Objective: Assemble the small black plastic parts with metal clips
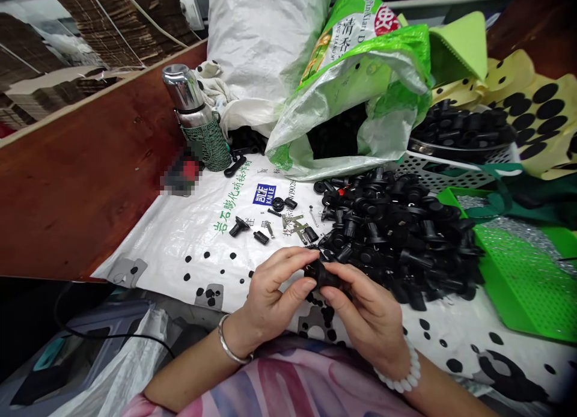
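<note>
Between my two hands is a small black plastic part [321,275], its shape partly covered by fingers. My left hand [277,291] pinches one end with thumb and fingertips. From the other side, my right hand [367,309] closes thumb and fingers on the same part. Just beyond lies a heap of black plastic parts [396,231], many with round flanged ends. To the left of the heap are a black flanged piece [239,226], a short black cylinder [261,237], a round black disc [277,204] and several thin metal strips [296,228].
A green tray [536,285] with shiny small metal bits stands at the right. Behind are an open green-and-white bag [351,104], a white basket [451,164] of black parts and a white sack [265,50]. A metal flask [196,116] stands near the red-brown board [85,170].
</note>
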`<state>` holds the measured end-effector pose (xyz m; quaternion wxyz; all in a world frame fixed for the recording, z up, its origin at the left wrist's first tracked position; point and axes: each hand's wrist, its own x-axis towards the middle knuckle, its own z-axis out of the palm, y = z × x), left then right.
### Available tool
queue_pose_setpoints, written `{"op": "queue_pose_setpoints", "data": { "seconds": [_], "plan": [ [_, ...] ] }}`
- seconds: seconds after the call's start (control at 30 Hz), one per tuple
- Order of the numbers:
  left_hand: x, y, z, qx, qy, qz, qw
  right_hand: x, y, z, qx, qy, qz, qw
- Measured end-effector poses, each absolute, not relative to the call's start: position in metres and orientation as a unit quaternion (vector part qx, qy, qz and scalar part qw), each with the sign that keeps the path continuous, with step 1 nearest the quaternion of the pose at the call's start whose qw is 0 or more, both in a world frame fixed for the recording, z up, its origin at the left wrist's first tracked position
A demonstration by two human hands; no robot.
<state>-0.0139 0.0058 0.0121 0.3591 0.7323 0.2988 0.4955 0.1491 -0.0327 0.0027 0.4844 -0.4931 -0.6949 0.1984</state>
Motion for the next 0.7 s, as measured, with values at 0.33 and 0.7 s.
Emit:
{"op": "queue_pose_setpoints", "data": {
  "seconds": [0.33, 0.7],
  "plan": [
    [-0.016, 0.003, 0.013, 0.724, 0.313, 0.494, 0.365, 0.150, -0.038, -0.004, -0.492, -0.661, 0.316, 0.470],
    [-0.010, 0.003, 0.006, 0.655, 0.335, 0.527, 0.424, 0.144, -0.035, -0.002, -0.491, -0.720, 0.171, 0.461]
  ]
}}
